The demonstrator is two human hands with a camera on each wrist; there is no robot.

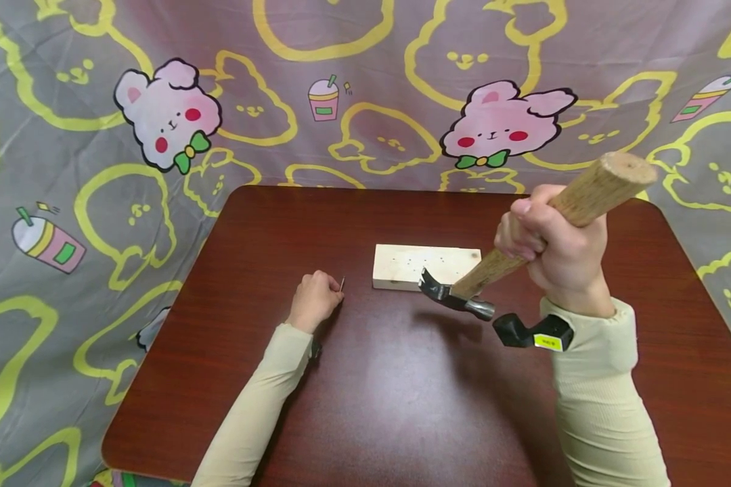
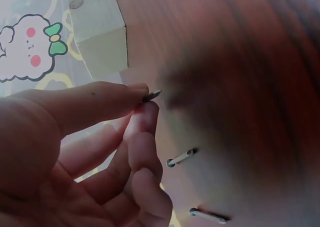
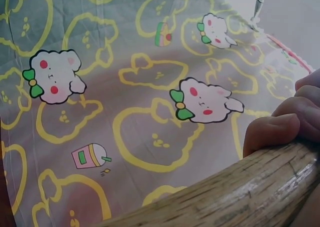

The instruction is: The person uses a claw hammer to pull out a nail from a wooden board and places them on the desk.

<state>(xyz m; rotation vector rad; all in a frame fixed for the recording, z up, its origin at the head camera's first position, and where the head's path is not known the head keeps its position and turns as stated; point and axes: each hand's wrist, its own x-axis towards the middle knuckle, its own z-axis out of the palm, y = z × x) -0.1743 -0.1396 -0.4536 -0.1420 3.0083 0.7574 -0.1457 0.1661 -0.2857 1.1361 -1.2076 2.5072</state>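
Note:
My left hand (image 1: 314,301) is low over the tabletop, left of a pale wooden block (image 1: 396,267). Between thumb and fingertips it pinches a nail (image 2: 152,95), whose end pokes out in the left wrist view. Beneath that hand lie two more nails, one nearer (image 2: 181,157) and one farther down (image 2: 207,216). My right hand (image 1: 560,247) grips the wooden handle of a claw hammer (image 1: 493,270), raised above the table with its head hanging down in front of the block. Several small dark spots mark the block's top; whether they are nail heads or holes I cannot tell.
A dark reddish-brown table (image 1: 390,392) with rounded corners bears everything. Right behind it hangs a curtain (image 1: 378,81) printed with rabbits and cups, which also runs along both sides. A black wrist device (image 1: 533,331) sticks out below the right hand.

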